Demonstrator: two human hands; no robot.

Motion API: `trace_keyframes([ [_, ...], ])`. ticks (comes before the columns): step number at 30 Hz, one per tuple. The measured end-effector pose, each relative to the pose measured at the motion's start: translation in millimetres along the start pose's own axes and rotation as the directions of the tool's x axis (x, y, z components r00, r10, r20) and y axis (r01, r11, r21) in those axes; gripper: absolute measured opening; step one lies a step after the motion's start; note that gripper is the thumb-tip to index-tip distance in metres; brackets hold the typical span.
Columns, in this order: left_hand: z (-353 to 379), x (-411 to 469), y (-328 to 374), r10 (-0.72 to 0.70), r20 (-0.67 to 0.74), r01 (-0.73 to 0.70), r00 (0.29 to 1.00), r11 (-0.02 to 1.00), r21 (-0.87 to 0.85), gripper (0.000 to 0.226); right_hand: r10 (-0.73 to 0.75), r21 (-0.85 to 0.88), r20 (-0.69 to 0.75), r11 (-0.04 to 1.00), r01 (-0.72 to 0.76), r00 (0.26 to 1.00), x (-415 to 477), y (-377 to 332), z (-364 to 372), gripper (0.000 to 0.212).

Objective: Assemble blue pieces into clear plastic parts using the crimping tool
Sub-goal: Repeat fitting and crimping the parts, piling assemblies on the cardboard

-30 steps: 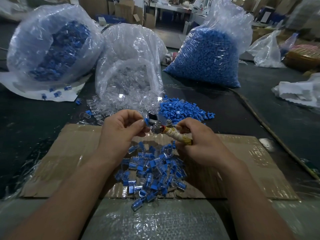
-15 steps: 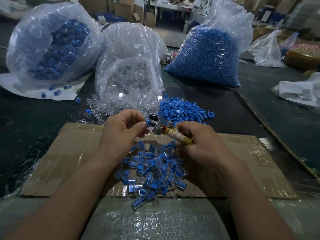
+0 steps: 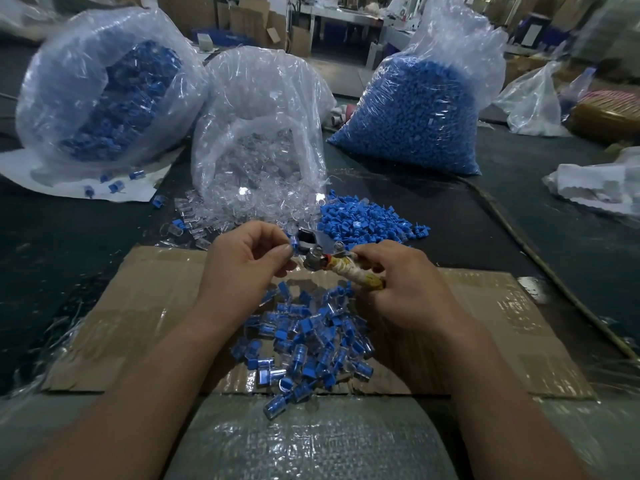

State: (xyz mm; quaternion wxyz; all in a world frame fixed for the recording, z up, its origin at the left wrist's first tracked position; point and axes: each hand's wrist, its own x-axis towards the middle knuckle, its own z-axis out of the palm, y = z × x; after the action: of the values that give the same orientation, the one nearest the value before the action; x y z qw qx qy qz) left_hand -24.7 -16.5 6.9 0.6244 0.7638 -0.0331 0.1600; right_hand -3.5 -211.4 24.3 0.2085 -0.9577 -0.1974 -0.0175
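Observation:
My left hand (image 3: 247, 263) pinches a small blue-and-clear part (image 3: 294, 243) between thumb and forefinger, right at the metal jaws of the crimping tool (image 3: 323, 259). My right hand (image 3: 403, 289) grips the tool's tape-wrapped handle (image 3: 358, 277). Below both hands a heap of assembled blue-in-clear parts (image 3: 310, 344) lies on a cardboard sheet (image 3: 149, 306). A loose pile of blue pieces (image 3: 363, 223) sits just beyond the tool. Clear plastic parts (image 3: 242, 199) spill from an open bag (image 3: 259, 126) behind my left hand.
A big bag of blue pieces (image 3: 412, 116) stands at the back right. Another bag with assembled parts (image 3: 104, 95) lies at the back left on white paper. White plastic wrapping (image 3: 595, 188) lies at the right edge. A cord (image 3: 519, 244) runs along the dark table.
Both hands and the tool have stayed almost in place. The part in my left fingers sits slightly closer against the tool's jaws.

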Motion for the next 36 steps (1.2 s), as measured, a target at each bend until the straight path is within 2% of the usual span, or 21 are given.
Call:
trace_keyframes([
  [5,-5.6,1.4,2.6,-0.09,-0.01,0.089,0.996,0.991,-0.102,0.015,0.083,0.069,0.063,0.994,-0.087,0.995,-3.4,13.1,-10.4,0.051],
  [8,-10.6,0.1,7.9,-0.17,0.189,0.208,0.967,0.957,-0.202,0.006,0.12,0.092,0.087,0.988,-0.128,0.989,-4.6,20.7,-15.0,0.048],
  [11,-9.4,-1.6,10.9,-0.221,0.385,0.302,0.896,0.939,-0.163,0.011,0.146,0.086,0.107,0.984,-0.155,0.984,-4.6,24.6,-15.2,0.051],
  [15,-8.2,-3.3,9.7,-0.198,0.479,0.248,0.855,0.968,-0.043,0.013,0.178,0.068,0.123,0.98,-0.188,0.976,-3.6,26.3,-13.4,0.061],
  [18,-8.3,-3.7,8.5,-0.178,0.438,0.227,0.881,0.972,-0.06,0.013,0.209,0.031,0.114,0.976,-0.214,0.971,-2.9,28.8,-11.5,0.068],
  [21,-9.1,1.5,2.1,-0.191,0.226,0.219,0.955,0.97,-0.106,0.004,0.223,-0.003,0.121,0.975,-0.224,0.967,-2.7,30.2,-10.2,0.073],
  [24,-10.9,7.7,-9.1,-0.14,-0.041,0.142,0.989,0.989,0.041,0.017,0.216,0.018,0.162,0.975,-0.222,0.963,-2.5,31.4,-9.8,0.076],
  [27,-11.2,13.1,-14.3,-0.099,-0.131,0.117,0.986,0.984,0.132,0.023,0.214,0.023,0.208,0.975,-0.223,0.954,-2.7,34.2,-10.6,0.078],
  [30,-9.9,22.4,-16.9,-0.088,-0.11,0.116,0.99,0.952,0.283,0.017,0.231,0.147,0.214,0.953,-0.265,0.949,-3.7,34.9,-12.5,0.074],
  [33,-0.8,33.6,-16.1,-0.081,-0.008,0.076,0.997,0.895,0.44,0.021,0.25,0.219,0.172,0.933,-0.285,0.953,-3.0,37.0,-12.8,0.075],
  [36,8.0,43.9,-14.1,-0.087,0.141,-0.02,0.986,0.782,0.622,0.028,0.235,0.2,0.128,0.945,-0.257,0.963,-2.2,38.8,-11.0,0.054],
])
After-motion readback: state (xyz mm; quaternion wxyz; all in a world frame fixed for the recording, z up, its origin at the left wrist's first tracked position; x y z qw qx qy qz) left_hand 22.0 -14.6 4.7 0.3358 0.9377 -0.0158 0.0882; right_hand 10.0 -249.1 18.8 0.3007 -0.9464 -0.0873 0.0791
